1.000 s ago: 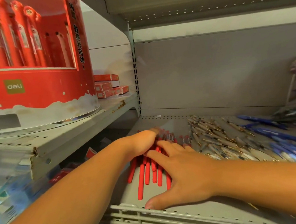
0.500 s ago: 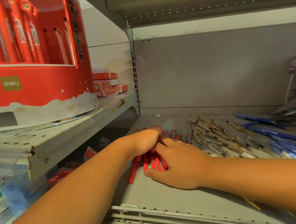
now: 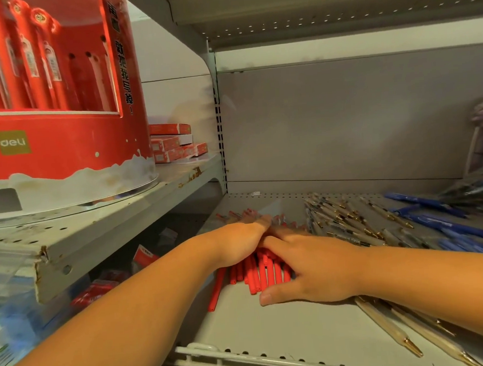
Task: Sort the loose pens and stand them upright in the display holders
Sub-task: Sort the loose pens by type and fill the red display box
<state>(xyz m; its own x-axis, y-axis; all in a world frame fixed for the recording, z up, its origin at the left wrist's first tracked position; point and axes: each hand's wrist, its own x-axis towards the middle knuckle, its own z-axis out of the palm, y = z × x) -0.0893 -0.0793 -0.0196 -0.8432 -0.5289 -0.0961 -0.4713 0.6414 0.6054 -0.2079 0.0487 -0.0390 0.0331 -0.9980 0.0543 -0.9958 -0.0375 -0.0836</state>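
Observation:
A bunch of loose red pens (image 3: 255,276) lies on the grey lower shelf (image 3: 273,329), with one red pen (image 3: 216,290) splayed out to the left. My left hand (image 3: 238,240) cups the bunch from the left, its fingertips hidden behind the pens. Over the bunch from the right lies my right hand (image 3: 314,266), thumb curled round the near ends. The two hands touch above the pens. A round red display holder (image 3: 60,144) with red pens standing upright in it sits on the upper left shelf.
Several beige pens with gold tips (image 3: 351,223) lie right of the red ones, and blue pens (image 3: 449,225) lie farther right. Two beige pens (image 3: 387,327) lie under my right forearm. Red boxes (image 3: 172,144) are stacked behind the holder. A white rail (image 3: 232,360) edges the shelf front.
My right hand slid forward over the red pens and pushed them together against my left hand; its thumb now wraps the near ends. The spread pens have become a tighter bunch.

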